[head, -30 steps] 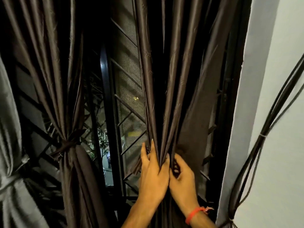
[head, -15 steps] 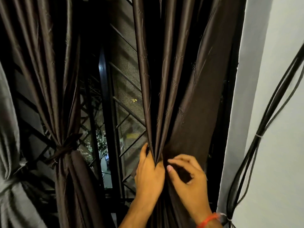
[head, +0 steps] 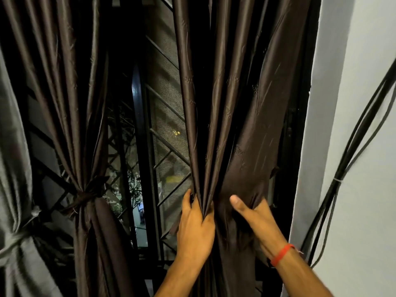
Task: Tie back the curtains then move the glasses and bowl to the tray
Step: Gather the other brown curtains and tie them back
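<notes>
Against the dark window grille (head: 165, 129), we gather the untied brown curtain (head: 231, 116) at waist height, left hand (head: 196, 230) pinching its pleats and right hand (head: 257, 219) clasping the outer fold, judging the satiny cloth light, limp and slippery, best bunched where held.

No writing, label, brand or number can be read anywhere here. The dark brown curtain (head: 231, 125) carries only a faint woven motif — no letters. The red wristband (head: 282, 254) is plain. Through the window grille (head: 165, 133) a small yellow light shows outside — too small and blurred to tell whether it is a sign.
</notes>
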